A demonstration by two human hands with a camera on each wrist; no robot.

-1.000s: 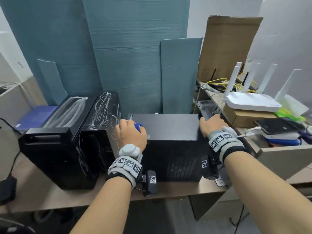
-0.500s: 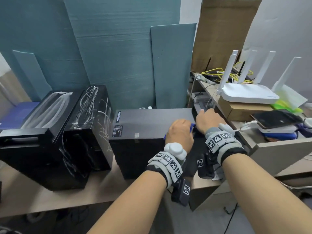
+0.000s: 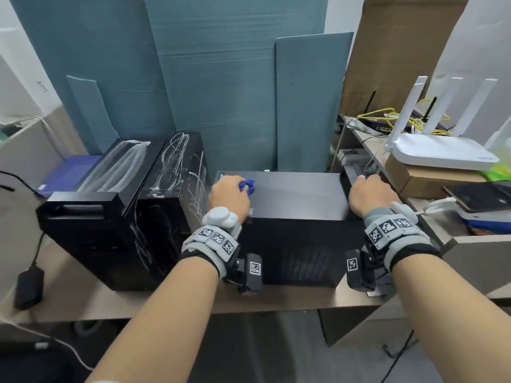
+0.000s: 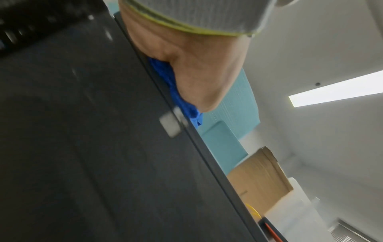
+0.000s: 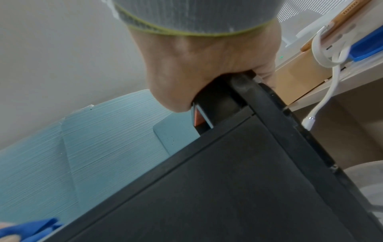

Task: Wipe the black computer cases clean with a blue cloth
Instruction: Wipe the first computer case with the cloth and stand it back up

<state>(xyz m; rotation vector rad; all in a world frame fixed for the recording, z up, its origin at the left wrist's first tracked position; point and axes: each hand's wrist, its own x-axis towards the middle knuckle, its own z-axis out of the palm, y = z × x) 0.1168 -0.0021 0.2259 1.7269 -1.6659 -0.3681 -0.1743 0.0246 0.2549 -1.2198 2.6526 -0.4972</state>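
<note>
The left hand (image 3: 229,196), fingers bunching the blue cloth (image 3: 247,185) at the case (image 3: 293,197) top's left end, faces unwiped top running rightward to the edge-gripping right hand (image 3: 369,196).

- Both forearms are bare and reach forward from the bottom of the head view, roughly parallel; grey bands with black-and-white markers sit on both wrists.
- Left hand (image 3: 229,195): knuckles up, fingers curled over the blue cloth (image 3: 247,185), pressing it onto the top of the computer case (image 3: 296,194) near its left edge.
- Right hand (image 3: 369,193): palm down on the case's right rear corner, fingers wrapped over the edge; fingertips hidden.
- The two hands are well apart.
</note>
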